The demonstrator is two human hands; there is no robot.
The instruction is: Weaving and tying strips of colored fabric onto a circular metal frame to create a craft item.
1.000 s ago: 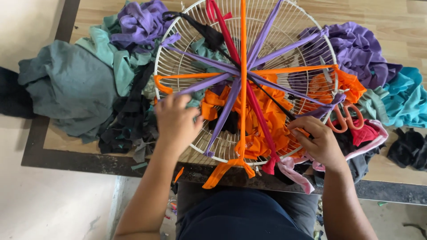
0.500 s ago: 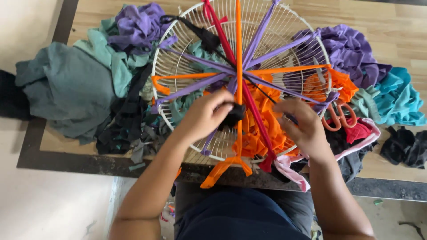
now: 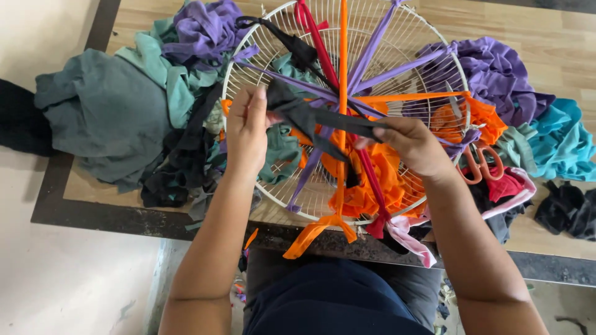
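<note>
While both hands work over the round white wire fan-guard frame (image 3: 428, 37), a dark grey fabric strip (image 3: 323, 118) is stretched betw. them, just above the frame's centre. Left hand (image 3: 247, 127): fingers closed, pinching strip's left end. Right hand (image 3: 413, 144): fingers closed on strip's right end.

Frame: lies flat on wooden tabletop (image 3: 559, 31), w/ cloth strips tied across it like spokes – long orange strip (image 3: 342, 56) running near-to-far, purple strips (image 3: 397, 68), red strip (image 3: 320, 43); orange strip ends in a knot at near rim.

Left of frame: pile of teal-grey cloth (image 3: 105, 118), purple cloth bundle (image 3: 205, 28) far-left, black scraps (image 3: 174, 167) nearer.

Right of frame: purple cloth heap (image 3: 503, 77), turquoise cloth (image 3: 562, 146), orange-handled scissors (image 3: 479, 162) just beside right hand, pink-and-red scraps (image 3: 512, 186), black scrap (image 3: 568, 211) at near right.
</note>
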